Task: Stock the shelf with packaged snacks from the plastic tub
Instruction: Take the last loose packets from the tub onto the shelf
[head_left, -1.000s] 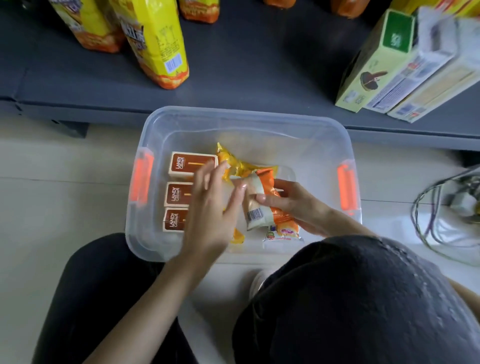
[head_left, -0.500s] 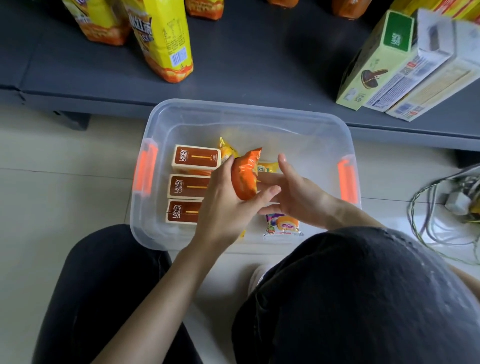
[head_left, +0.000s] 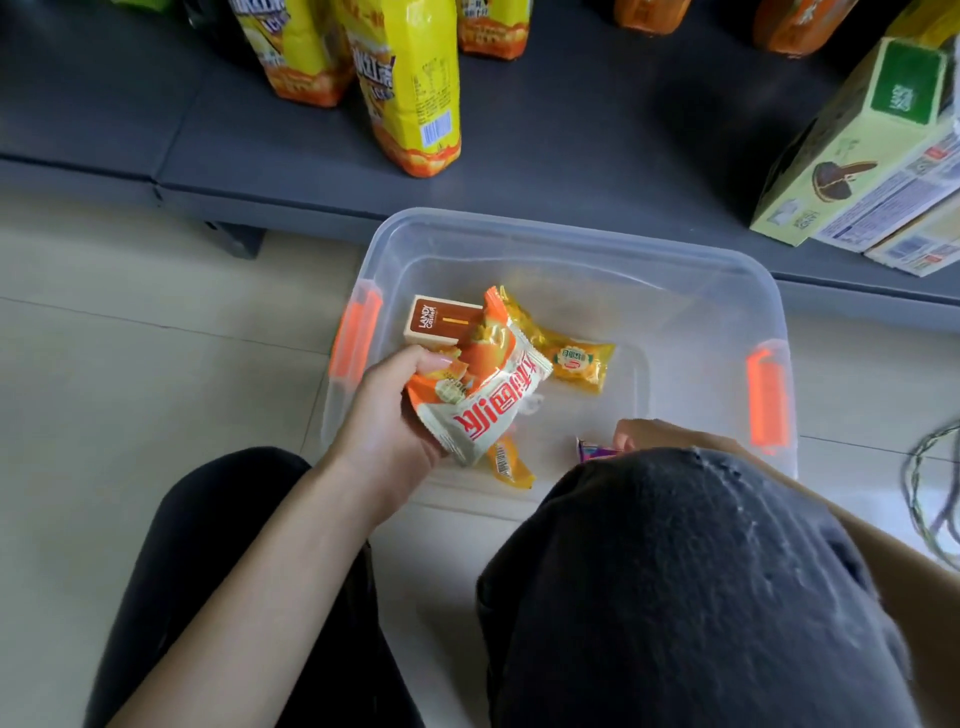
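A brown box (head_left: 441, 325) in the plastic tub (head_left: 571, 235) reads "LANDY Castle" in white, set sideways. The orange-and-white snack packet (head_left: 488, 410) bears large red Chinese characters, upside down and not legible. A yellow bag (head_left: 410, 93) on the shelf (head_left: 597, 130) shows a barcode. Print on the green box (head_left: 852, 156) is too small to read.

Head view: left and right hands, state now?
Left hand: grips orange and white snack packets over the plastic tub.
Right hand: mostly hidden by the knee, at a purple packet; cannot tell.

A shop; low shelf (head_left: 597, 130) lined with snack bags (head_left: 405, 78).
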